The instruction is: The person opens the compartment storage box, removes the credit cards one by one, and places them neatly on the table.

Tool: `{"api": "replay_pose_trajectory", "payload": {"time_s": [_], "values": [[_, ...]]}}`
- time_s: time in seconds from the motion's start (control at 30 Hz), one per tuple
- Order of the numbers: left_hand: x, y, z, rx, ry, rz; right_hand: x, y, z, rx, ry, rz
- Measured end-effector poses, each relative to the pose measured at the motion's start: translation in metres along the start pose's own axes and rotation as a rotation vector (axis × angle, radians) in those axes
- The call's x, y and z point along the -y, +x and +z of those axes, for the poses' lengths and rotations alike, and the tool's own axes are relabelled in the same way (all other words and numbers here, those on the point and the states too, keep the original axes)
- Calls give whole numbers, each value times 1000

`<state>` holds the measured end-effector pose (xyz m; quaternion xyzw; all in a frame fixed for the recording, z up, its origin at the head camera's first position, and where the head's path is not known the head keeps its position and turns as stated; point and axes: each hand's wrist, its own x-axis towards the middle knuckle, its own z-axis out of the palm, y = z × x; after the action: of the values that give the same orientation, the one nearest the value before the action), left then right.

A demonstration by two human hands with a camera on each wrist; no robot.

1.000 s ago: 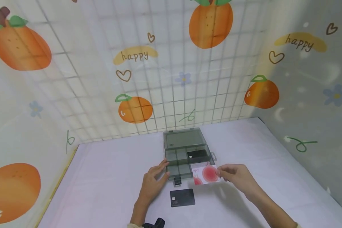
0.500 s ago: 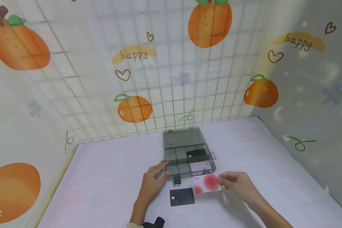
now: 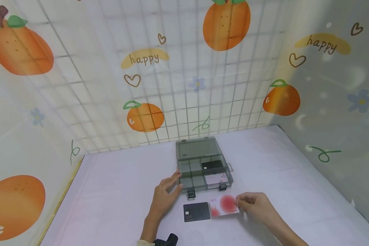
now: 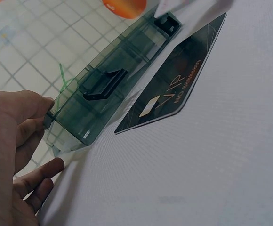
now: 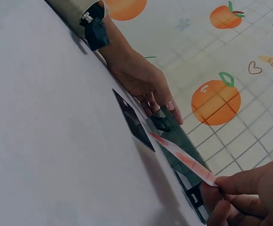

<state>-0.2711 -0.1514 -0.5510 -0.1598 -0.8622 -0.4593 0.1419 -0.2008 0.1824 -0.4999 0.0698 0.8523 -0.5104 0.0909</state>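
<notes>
A translucent grey-green compartment box (image 3: 193, 182) stands on the table with its lid (image 3: 200, 148) laid back. My left hand (image 3: 164, 197) rests against its left side, the fingertips touching the edge near the front corner. By its right edge, my right hand (image 3: 256, 204) pinches a white card with red circles (image 3: 226, 205) between thumb and fingers. That card is in front of the box, just right of a black VIP card (image 3: 196, 212) lying on the table. In the right wrist view the pinched card (image 5: 183, 157) looks tilted, raised off the cloth.
Inside the box, a black card (image 3: 213, 165) lies in the back right compartment and a pale pinkish card (image 3: 216, 178) in the front right one. Two dark latches (image 3: 191, 194) hang at the front. A fruit-printed curtain (image 3: 178, 78) borders the white table (image 3: 120, 191).
My right hand has drawn the white-and-red card from over the box's front right compartment toward me, level with the black card. The compartment's pale card has come into view. My left hand stays put.
</notes>
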Motion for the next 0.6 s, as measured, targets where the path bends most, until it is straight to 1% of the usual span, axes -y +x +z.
{"api": "replay_pose_trajectory", "payload": {"time_s": [0.17,0.43,0.6], "values": [[-1,0,-1,0,-5,-7,-6,2,5,-12,-47,-17],[1,0,0,0,-4,0,-8,1,6,11,-77,-74],[2,0,1,-4,-7,0,-8,2,8,-8,-142,-104]]}}
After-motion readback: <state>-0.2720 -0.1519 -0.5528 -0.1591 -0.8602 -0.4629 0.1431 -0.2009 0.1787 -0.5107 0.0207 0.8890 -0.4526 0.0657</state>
